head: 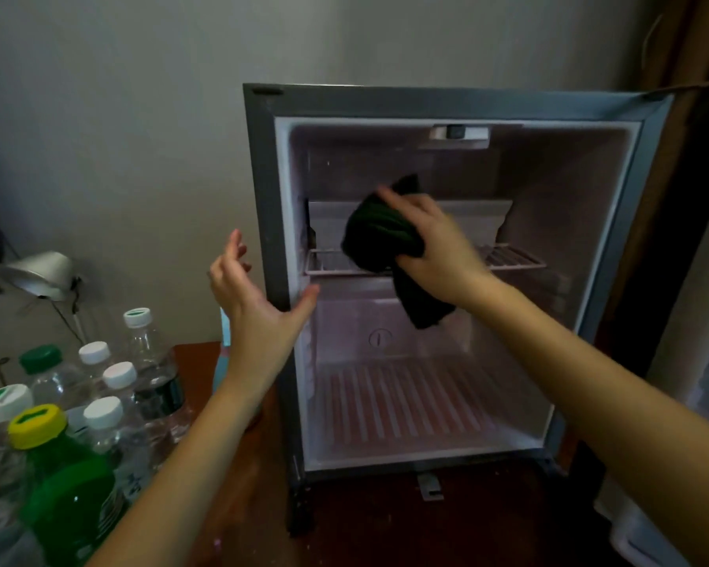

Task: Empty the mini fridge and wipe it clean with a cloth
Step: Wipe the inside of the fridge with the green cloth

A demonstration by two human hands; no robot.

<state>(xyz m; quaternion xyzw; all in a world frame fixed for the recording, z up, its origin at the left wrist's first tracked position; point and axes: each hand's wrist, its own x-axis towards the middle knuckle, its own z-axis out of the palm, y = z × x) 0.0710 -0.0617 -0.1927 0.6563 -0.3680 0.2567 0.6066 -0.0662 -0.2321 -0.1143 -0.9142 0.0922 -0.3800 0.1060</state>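
The mini fridge point(263, 190) stands open on a wooden table, with nothing on its wire shelf point(512, 257) or ribbed floor. A dark green cloth point(379, 235) is bunched in front of the shelf, and my right hand point(434, 247) grips it inside the fridge. One end of the cloth hangs below the shelf. My left hand point(254, 300) hovers at the fridge's left front edge with relaxed fingers, its thumb near the door frame, holding nothing.
Several plastic bottles point(111, 399) with white, green and yellow caps stand on the wooden table point(385, 525) at the lower left. A silver desk lamp point(42, 274) sits behind them. The fridge door point(696, 321) hangs open at the right.
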